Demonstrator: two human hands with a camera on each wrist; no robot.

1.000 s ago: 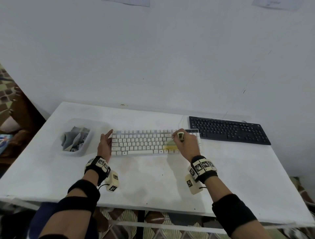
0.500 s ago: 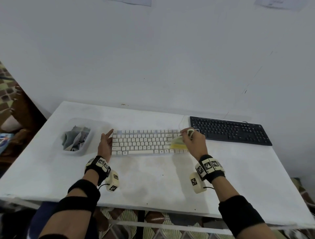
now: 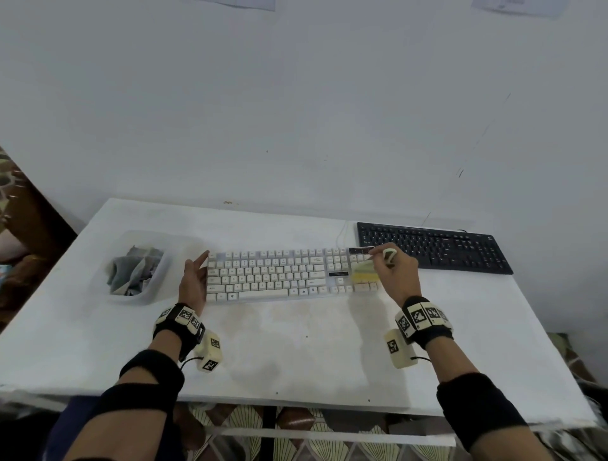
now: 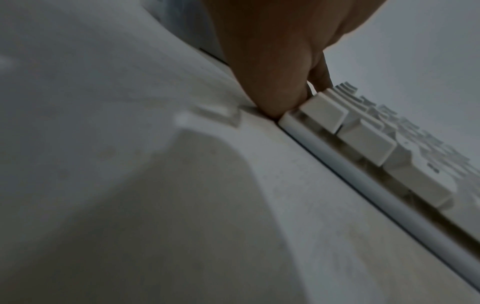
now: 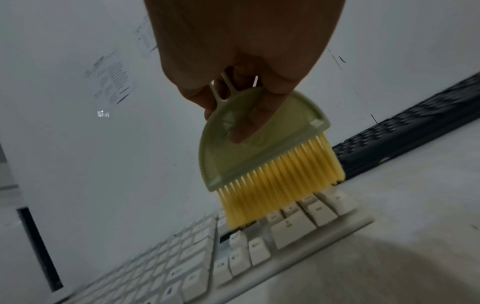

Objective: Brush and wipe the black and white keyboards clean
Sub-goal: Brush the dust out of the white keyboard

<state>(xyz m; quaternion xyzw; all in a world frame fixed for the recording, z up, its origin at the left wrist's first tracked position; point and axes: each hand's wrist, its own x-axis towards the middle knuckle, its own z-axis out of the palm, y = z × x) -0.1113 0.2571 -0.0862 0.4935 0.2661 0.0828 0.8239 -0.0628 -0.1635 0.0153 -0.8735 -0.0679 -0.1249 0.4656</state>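
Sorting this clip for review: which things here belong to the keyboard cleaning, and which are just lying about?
In the job:
- white keyboard, steadied by the left hand
- brush, held in the right hand, bristles on the number pad
- black keyboard
- cloths in the tub, probably for wiping

Lying about:
- papers on the wall

A white table stands against a plain pale wall. Near the table's left end sits a clear plastic tub holding crumpled grey cloths. Two sheets of paper hang high on the wall, cut off by the top edge. Beneath the table's front edge, patterned brown and cream fabric shows
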